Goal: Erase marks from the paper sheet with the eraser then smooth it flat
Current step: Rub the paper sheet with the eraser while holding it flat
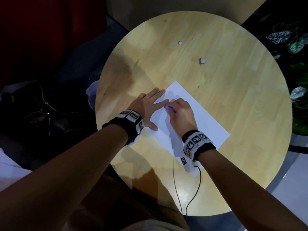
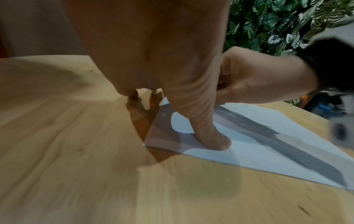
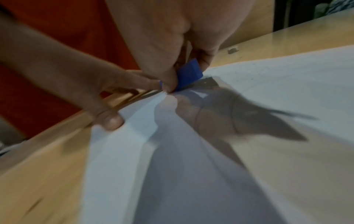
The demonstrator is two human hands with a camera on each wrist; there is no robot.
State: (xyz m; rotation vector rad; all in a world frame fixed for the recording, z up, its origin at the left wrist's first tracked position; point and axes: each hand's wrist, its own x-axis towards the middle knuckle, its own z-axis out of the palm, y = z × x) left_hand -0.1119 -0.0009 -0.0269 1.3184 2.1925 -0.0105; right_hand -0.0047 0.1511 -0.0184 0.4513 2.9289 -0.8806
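Right hand pinched the blue eraser down on the paper sheet, right by its far-left edge. Left hand lay flat just beside the eraser, pinning that edge to the worktop.

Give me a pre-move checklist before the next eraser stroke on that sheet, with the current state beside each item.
1. Eraser gripped: ok, right hand pinches the blue block.
2. Eraser touching the paper sheet: ok, its lower edge meets the sheet in the right wrist view.
3. Sheet held down: ok, left hand lies flat, fingers straight, partly on the sheet's left edge.
4. Sheet flat: not ok, a ridge rises near the left thumb.
5. Marks left to erase: cannot tell, shadows and blur cover the area.
6. Stroke path free: ok, the two small white scraps lie on the table, away from the sheet.
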